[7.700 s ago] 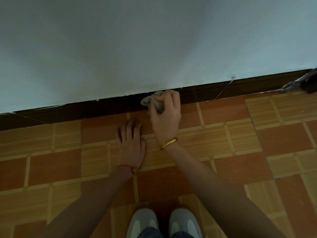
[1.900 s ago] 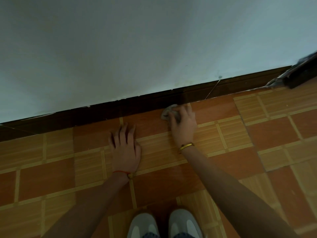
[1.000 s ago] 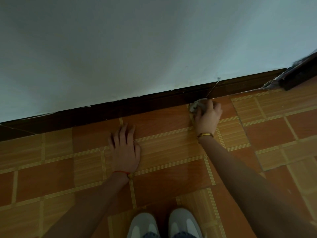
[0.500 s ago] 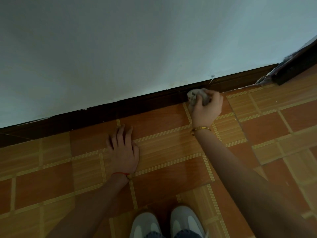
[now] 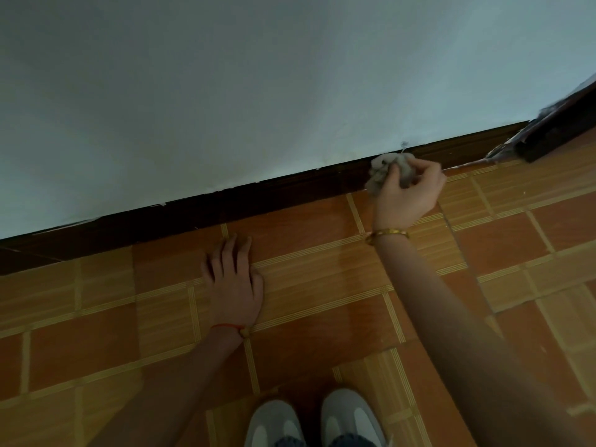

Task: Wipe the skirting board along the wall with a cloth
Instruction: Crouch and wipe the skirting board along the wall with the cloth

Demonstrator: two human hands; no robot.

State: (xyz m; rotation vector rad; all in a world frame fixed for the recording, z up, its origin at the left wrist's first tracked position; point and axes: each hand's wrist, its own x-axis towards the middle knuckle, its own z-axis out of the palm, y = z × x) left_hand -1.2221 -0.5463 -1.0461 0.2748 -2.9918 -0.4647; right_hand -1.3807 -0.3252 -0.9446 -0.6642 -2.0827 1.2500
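A crumpled grey cloth of soft, matt, slightly fuzzy fabric sits against a dark brown skirting board that looks like wood with a dull finish and faint moulded ridges. The wall above is smooth, matt pale paint, chipped along its lower edge, and the floor is glossy orange-brown tile with striped wood-effect bands catching faint reflections. A shiny gold metal bangle and a thin red cord bracelet circle the wrists, and the shoes look smooth and pale grey.

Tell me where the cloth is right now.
In the head view, upper right: the cloth is bunched in the right hand, against the skirting board.
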